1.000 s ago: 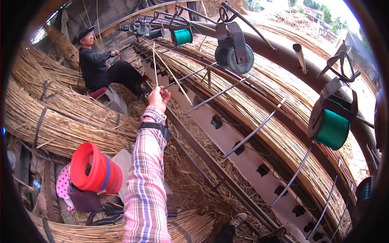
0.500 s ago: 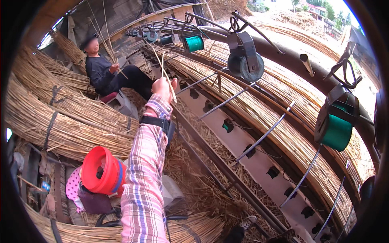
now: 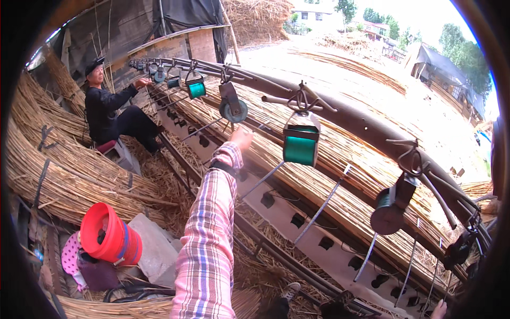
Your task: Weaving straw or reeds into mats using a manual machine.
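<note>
My left hand, in a pink plaid sleeve, reaches over the long reed mat, close below a hanging grey spool. Its fingers look closed; what they hold, if anything, is hidden. To the right of it hangs a green thread spool in a dark metal bracket. Only part of my right hand shows at the lower right edge, beside the near end of the mat, and its grip cannot be made out. Thin metal rods stick out along the mat's near side.
A dark curved pipe carries the spools. At the left a seated person stretches an arm toward the frame. Tied reed bundles, a red bucket and a grey block lie left of my arm.
My left hand has moved right and down, from holding up thin reeds to the mat. The view has shifted rightward. The seated person now reaches toward the frame. My right hand has come into view.
</note>
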Tool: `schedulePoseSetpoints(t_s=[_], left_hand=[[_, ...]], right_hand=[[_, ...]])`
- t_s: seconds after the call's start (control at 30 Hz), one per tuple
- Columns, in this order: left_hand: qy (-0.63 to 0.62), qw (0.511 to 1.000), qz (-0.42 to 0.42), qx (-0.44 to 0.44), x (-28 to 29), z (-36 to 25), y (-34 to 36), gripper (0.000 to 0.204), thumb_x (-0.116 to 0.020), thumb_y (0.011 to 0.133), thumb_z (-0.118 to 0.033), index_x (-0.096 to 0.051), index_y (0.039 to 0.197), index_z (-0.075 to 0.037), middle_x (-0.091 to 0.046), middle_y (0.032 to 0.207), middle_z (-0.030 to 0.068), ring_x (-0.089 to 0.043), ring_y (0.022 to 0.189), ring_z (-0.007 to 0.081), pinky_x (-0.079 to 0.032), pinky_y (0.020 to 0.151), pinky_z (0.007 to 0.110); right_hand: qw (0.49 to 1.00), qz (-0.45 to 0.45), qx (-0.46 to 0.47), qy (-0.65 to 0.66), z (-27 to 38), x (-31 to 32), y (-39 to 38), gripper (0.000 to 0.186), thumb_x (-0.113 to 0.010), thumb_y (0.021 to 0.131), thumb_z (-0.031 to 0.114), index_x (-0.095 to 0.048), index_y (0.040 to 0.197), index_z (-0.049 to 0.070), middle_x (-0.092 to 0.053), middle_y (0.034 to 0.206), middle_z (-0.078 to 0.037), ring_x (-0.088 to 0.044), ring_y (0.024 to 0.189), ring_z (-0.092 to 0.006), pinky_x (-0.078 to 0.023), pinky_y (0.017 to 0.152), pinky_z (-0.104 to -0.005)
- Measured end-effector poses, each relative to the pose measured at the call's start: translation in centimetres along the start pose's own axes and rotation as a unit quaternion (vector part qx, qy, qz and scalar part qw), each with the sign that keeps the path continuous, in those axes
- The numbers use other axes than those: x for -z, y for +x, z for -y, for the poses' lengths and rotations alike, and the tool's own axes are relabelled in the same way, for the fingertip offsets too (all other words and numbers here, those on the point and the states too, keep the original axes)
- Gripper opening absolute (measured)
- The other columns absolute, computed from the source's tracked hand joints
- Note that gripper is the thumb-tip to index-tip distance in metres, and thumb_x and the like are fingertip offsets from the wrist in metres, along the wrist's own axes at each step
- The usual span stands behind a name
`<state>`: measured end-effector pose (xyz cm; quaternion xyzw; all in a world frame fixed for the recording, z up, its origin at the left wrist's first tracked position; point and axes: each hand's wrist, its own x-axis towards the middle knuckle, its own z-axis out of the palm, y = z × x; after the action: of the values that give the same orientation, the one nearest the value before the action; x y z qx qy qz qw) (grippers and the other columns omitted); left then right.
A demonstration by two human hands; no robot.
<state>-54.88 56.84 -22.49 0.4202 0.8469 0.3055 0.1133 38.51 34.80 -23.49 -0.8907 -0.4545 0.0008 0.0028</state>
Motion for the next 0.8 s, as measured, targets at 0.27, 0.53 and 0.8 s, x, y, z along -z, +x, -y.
schedulePoseSetpoints(t_s=[0.27,0.53,0.8], left_hand=[[-0.24,0.968,-0.062,-0.048,-2.0,0.4,-17.5,0.051,-0.058,0.082,-0.028,-0.047,0.125,-0.002,-0.052,0.122,0.0225,-0.052,0.112,0.033,-0.042,0.094,0.039],[-0.497,0.828,0.121,0.232,-12.4,8.7,-51.8,0.032,-0.053,0.089,-0.023,-0.051,0.115,-0.004,-0.058,0.096,0.0073,-0.058,0.078,0.013,-0.046,0.058,0.026],[-0.492,0.716,0.448,0.211,-17.4,8.9,-68.4,0.029,-0.049,0.093,-0.03,-0.053,0.113,-0.009,-0.059,0.105,0.0034,-0.058,0.091,0.014,-0.048,0.074,0.028]], right_hand=[[0.932,-0.08,0.127,0.33,-8.8,-9.8,8.2,0.019,-0.058,0.087,0.016,-0.055,0.092,-0.002,-0.059,0.079,-0.007,-0.054,0.07,-0.0175,-0.045,0.068,-0.0325],[0.794,0.214,0.234,0.518,-2.0,-18.3,-17.2,0.017,-0.055,0.083,0.011,-0.061,0.094,0.0,-0.059,0.077,-0.003,-0.054,0.068,-0.0105,-0.045,0.064,-0.0247],[0.718,0.211,0.616,0.244,-0.6,-13.5,-32.9,0.015,-0.062,0.076,0.022,-0.066,0.082,0.009,-0.062,0.079,-0.013,-0.061,0.079,-0.0314,-0.048,0.072,-0.0404]])
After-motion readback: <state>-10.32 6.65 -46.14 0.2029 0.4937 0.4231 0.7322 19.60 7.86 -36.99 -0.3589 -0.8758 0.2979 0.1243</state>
